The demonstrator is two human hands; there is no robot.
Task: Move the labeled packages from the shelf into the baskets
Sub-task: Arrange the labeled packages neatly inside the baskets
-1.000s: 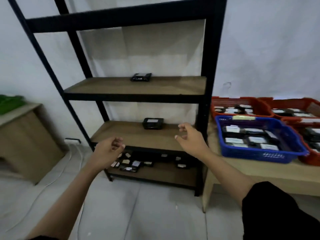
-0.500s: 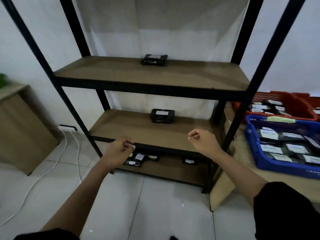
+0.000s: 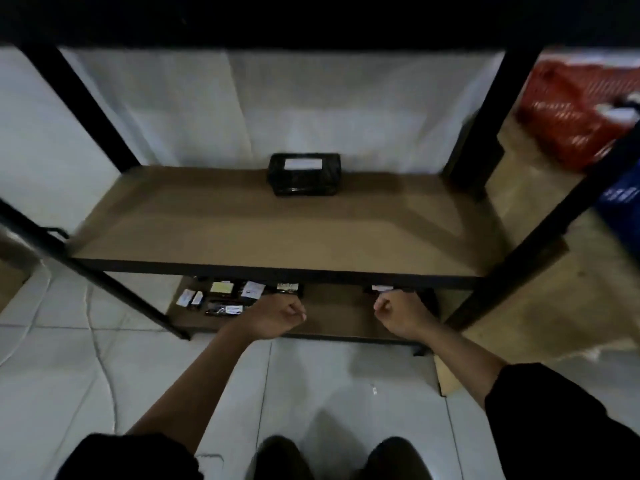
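A black package with a white label [image 3: 304,174] lies at the back of the middle shelf board [image 3: 242,233]. Several smaller labeled packages [image 3: 225,299] lie on the bottom shelf board [image 3: 339,313], partly hidden under the middle board. My left hand [image 3: 277,315] and my right hand [image 3: 401,311] are both curled into fists and hold nothing. They hover in front of the shelf's front edge, just below the middle board. A red basket [image 3: 575,109] and a blue basket [image 3: 623,199] show at the right edge.
The black metal shelf frame has uprights at left [image 3: 83,102] and right [image 3: 495,109]. A white cable [image 3: 97,344] runs over the tiled floor at left. A wooden table [image 3: 568,306] carries the baskets on the right. My feet [image 3: 332,459] stand close to the shelf.
The view has moved closer to the shelf and tipped down, so the upper shelf package is out of sight. Both hands stay curled and have come lower, in front of the bottom shelf.
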